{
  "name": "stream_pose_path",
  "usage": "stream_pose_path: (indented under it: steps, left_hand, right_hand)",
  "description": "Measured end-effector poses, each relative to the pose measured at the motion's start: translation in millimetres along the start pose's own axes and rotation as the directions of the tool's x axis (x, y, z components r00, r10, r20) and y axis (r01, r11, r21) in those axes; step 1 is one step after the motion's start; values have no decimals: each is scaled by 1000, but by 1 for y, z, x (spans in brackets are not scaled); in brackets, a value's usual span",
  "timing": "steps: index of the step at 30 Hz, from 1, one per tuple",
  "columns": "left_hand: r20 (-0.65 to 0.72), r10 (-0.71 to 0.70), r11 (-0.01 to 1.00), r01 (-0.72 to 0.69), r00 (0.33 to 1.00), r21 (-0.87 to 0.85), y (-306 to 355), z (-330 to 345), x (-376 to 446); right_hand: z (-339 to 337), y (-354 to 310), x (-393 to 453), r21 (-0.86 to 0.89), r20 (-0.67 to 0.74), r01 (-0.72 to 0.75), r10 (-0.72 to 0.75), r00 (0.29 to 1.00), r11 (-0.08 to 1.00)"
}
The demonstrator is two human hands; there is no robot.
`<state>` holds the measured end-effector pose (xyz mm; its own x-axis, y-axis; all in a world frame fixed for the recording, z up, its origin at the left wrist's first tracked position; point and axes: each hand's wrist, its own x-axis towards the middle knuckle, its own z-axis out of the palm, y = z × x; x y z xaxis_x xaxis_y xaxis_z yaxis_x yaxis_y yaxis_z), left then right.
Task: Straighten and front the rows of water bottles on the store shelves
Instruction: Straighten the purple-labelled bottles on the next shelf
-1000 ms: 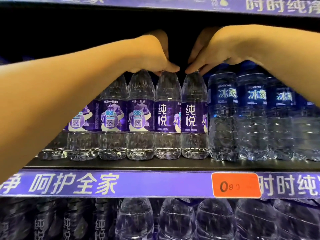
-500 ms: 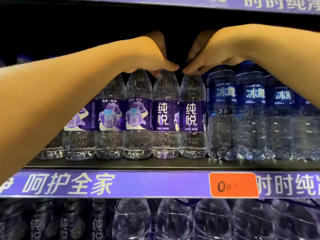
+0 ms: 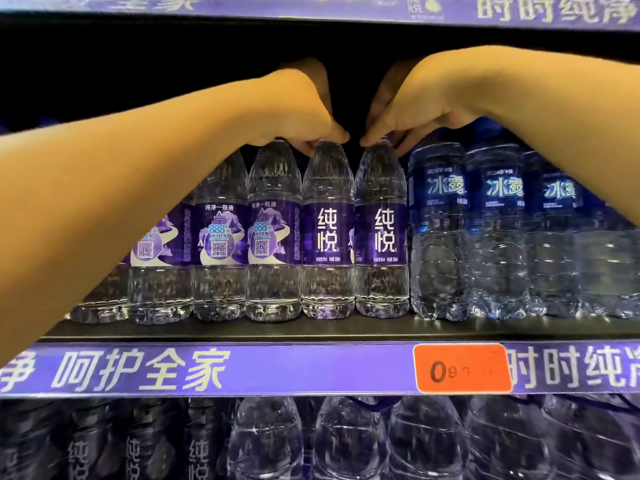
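A row of purple-labelled water bottles stands along the front of the middle shelf (image 3: 221,332). My left hand (image 3: 304,112) grips the cap of one purple bottle (image 3: 328,237), whose label shows white characters. My right hand (image 3: 412,102) pinches the cap of the neighbouring purple bottle (image 3: 381,237), which faces the same way. Both caps are hidden under my fingers. Three purple bottles (image 3: 273,237) to the left show the back of their labels with QR codes. Blue-labelled bottles (image 3: 438,237) fill the right part of the shelf.
The shelf above (image 3: 346,10) hangs low over the bottle tops, leaving a dark gap. An orange price tag (image 3: 462,368) sits on the purple shelf strip (image 3: 242,370). More bottles (image 3: 349,441) crowd the lower shelf. My left forearm hides the shelf's left end.
Both hands stay on the same two bottle caps. The two gripped bottles' labels have turned slightly, so the white characters face the front more squarely.
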<state>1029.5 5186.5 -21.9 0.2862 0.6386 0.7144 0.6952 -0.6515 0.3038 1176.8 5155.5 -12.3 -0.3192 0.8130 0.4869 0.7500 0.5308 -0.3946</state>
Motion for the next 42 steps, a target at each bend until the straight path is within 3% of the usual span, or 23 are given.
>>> stream_pose_path:
  steps: [1,2,6,17,22,27,30,33,37,42]
  left_hand:
    - [20,-9,1000,8,1000,3,2,-1,-1]
    - [33,-14,1000,14,999,10,1,-2,0]
    - [-17,28,999,-28,999,16,-3,2,-1]
    - [-94,10,997,-2,996,79,-2,2,-7]
    - [-133,52,987,-30,990,160,-3,-1,-13]
    - [-214,216,974,-195,953,115,-7,-12,-27]
    - [-268,288,958,-275,919,83,-22,-31,-39]
    - [-305,249,968,-224,919,114,-46,-50,-44]
    - [-181,132,976,-96,974,195,-72,-67,-45]
    - [4,84,973,-82,996,217,-84,-74,-50]
  right_hand:
    - [-7,0,-10,-110,-203,-153,128,971,982]
    - [-4,2,-11,-153,-114,-163,147,983,975]
    - [-7,7,-7,-131,-176,-141,117,977,981]
    - [-8,13,-8,-161,-159,-73,47,986,984]
    - [-7,8,-8,-314,-254,-106,24,967,944]
    - [-4,-4,-5,-523,-357,-137,-70,932,841]
    - [6,-13,0,-473,-353,-63,-124,927,879]
    - [22,-25,7,-434,-360,40,-214,908,900]
    - [45,-42,19,-434,-295,91,-237,926,896]
    - [57,-58,29,-439,-247,9,-131,960,898]
